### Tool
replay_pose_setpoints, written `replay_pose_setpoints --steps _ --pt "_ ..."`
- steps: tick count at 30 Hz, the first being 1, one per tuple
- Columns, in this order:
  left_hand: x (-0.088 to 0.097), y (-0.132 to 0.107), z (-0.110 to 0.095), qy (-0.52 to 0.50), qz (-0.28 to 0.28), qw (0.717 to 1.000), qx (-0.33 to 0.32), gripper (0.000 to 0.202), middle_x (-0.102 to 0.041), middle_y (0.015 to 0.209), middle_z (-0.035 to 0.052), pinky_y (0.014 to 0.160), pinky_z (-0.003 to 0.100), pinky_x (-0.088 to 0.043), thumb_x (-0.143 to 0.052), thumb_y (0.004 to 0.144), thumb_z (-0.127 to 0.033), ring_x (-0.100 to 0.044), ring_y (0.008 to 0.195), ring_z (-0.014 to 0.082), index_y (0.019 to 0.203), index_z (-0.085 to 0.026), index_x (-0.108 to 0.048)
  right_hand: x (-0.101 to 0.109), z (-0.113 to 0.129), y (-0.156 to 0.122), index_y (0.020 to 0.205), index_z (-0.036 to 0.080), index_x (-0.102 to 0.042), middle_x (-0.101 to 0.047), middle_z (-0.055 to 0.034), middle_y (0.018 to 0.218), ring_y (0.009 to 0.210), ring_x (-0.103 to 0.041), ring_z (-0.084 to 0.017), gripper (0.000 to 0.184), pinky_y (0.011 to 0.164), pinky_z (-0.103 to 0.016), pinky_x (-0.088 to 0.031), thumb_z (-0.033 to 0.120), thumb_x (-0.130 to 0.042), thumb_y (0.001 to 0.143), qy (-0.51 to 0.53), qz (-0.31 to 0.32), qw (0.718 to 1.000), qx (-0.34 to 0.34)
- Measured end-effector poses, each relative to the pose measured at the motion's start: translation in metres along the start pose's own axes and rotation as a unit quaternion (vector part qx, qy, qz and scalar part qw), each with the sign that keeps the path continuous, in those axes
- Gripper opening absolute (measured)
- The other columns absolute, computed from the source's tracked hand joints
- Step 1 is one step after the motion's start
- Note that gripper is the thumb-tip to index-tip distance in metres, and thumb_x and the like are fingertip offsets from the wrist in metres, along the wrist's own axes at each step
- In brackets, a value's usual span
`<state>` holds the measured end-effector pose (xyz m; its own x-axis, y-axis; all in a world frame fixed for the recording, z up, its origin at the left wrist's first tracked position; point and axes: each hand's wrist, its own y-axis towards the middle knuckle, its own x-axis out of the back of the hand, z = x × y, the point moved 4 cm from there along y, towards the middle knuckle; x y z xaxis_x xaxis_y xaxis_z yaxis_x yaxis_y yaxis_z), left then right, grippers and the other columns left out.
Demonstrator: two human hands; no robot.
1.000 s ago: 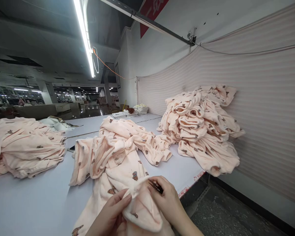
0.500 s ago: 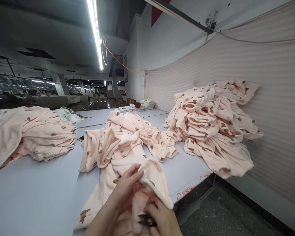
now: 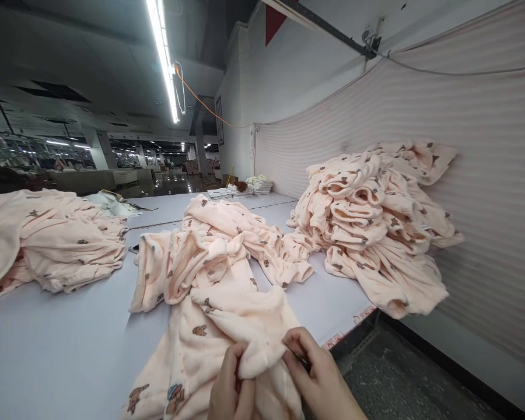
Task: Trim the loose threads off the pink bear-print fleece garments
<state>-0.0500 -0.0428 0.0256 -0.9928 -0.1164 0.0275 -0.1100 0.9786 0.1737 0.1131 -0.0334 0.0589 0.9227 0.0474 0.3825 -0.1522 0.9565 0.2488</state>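
A peach fleece garment (image 3: 221, 326) with small bear prints lies on the white table (image 3: 56, 344) in front of me. My left hand (image 3: 231, 391) pinches a fold of it at the bottom middle. My right hand (image 3: 317, 376) grips the same fold from the right, and a small dark tool, apparently thread snips (image 3: 301, 359), shows between its fingers. The garment runs back into a loose heap of the same fabric (image 3: 219, 245).
A tall pile of the same peach garments (image 3: 376, 216) leans against the striped wall covering at the right. Another pile (image 3: 48, 245) lies at the left. Small white stacks (image 3: 249, 186) sit at the far end. The table's edge (image 3: 345, 335) drops to a dark floor.
The raised fabric fold has been lowered and smoothed. My left hand moved down to the bottom edge, and my right hand shifted up and right onto the fold.
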Motion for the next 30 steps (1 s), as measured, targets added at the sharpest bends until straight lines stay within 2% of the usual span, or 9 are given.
replay_pose_setpoints --steps 2,5,8,14,18,23,25,28,30 --pt "0.009 0.003 0.005 -0.007 -0.001 1.0 0.021 0.026 -0.067 0.103 0.0084 0.085 0.03 -0.045 -0.07 0.069 -0.033 -0.056 0.1 0.03 0.092 -0.023 -0.063 0.01 0.006 -0.005 0.084 0.022 -0.058 -0.06 0.0014 0.081 0.075 -0.058 -0.015 0.004 0.068 -0.022 -0.042 0.021 -0.054 0.084 -0.102 0.008 0.995 0.019" --pt "0.018 0.002 0.016 -0.031 0.007 0.998 0.048 0.03 -0.067 0.108 0.0076 0.086 0.029 -0.045 -0.072 0.066 -0.032 -0.054 0.108 0.0318 0.094 -0.024 -0.065 0.016 0.017 -0.009 0.1 0.026 -0.062 -0.06 -0.0005 0.098 0.087 -0.06 -0.016 0.019 0.076 -0.022 -0.044 0.021 -0.058 0.082 -0.15 0.041 0.987 0.038" --pt "0.02 -0.001 0.016 -0.033 -0.014 0.999 0.025 0.031 -0.067 0.107 0.0071 0.082 0.028 -0.047 -0.07 0.07 -0.034 -0.056 0.105 0.0301 0.098 -0.023 -0.064 0.015 0.026 -0.008 0.112 0.028 -0.062 -0.064 -0.0018 0.1 0.089 -0.062 -0.018 0.027 0.075 -0.024 -0.045 0.029 -0.056 0.086 -0.2 0.063 0.977 0.034" --pt "0.015 -0.003 0.0 0.031 0.009 0.999 -0.021 0.027 -0.068 0.097 0.0068 0.076 0.029 -0.049 -0.06 0.079 -0.04 -0.061 0.087 0.0239 0.098 -0.021 -0.062 0.009 0.033 0.005 0.099 0.031 -0.071 -0.069 0.0011 0.09 0.084 -0.063 -0.017 0.019 0.071 -0.022 -0.043 0.029 -0.058 0.086 -0.204 0.103 0.973 0.015" --pt "0.016 -0.003 0.0 0.033 0.001 0.999 -0.022 0.028 -0.068 0.101 0.0069 0.076 0.027 -0.049 -0.061 0.077 -0.039 -0.06 0.09 0.024 0.099 -0.021 -0.062 0.008 0.031 0.008 0.099 0.03 -0.071 -0.069 0.0012 0.09 0.083 -0.063 -0.017 0.019 0.071 -0.023 -0.042 0.027 -0.06 0.085 -0.204 0.098 0.974 0.018" --pt "0.012 -0.007 -0.004 0.002 -0.013 1.0 -0.018 0.032 -0.069 0.092 0.005 0.065 0.024 -0.048 -0.061 0.079 -0.036 -0.062 0.072 0.0189 0.107 -0.023 -0.055 0.007 0.022 0.0 0.102 0.028 -0.067 -0.067 0.0 0.093 0.085 -0.063 -0.018 0.02 0.072 -0.025 -0.043 0.028 -0.056 0.086 -0.226 0.061 0.972 0.02" --pt "0.012 -0.007 -0.008 -0.001 -0.02 1.0 -0.016 0.037 -0.069 0.097 0.0055 0.063 0.023 -0.047 -0.062 0.079 -0.036 -0.062 0.072 0.0178 0.113 -0.024 -0.054 0.006 0.015 -0.002 0.102 0.025 -0.064 -0.066 -0.0008 0.093 0.085 -0.063 -0.02 0.023 0.07 -0.026 -0.043 0.021 -0.057 0.08 -0.24 0.051 0.969 0.015" --pt "0.012 0.0 -0.011 0.007 0.011 1.0 0.008 0.034 -0.069 0.105 0.0067 0.081 0.026 -0.047 -0.066 0.075 -0.039 -0.061 0.092 0.0232 0.104 -0.022 -0.066 0.004 0.006 0.003 0.094 0.023 -0.06 -0.065 0.0001 0.087 0.08 -0.062 -0.018 0.03 0.068 -0.026 -0.042 0.007 -0.047 0.074 -0.241 -0.009 0.97 0.025" --pt "0.009 0.007 -0.007 -0.043 0.067 0.993 0.088 0.031 -0.071 0.099 0.0067 0.09 0.032 -0.045 -0.067 0.074 -0.042 -0.06 0.098 0.0272 0.095 -0.02 -0.071 0.005 0.003 0.011 0.092 0.022 -0.057 -0.065 0.0003 0.084 0.075 -0.061 -0.018 0.028 0.066 -0.026 -0.041 0.006 -0.045 0.074 -0.233 -0.086 0.968 0.034"
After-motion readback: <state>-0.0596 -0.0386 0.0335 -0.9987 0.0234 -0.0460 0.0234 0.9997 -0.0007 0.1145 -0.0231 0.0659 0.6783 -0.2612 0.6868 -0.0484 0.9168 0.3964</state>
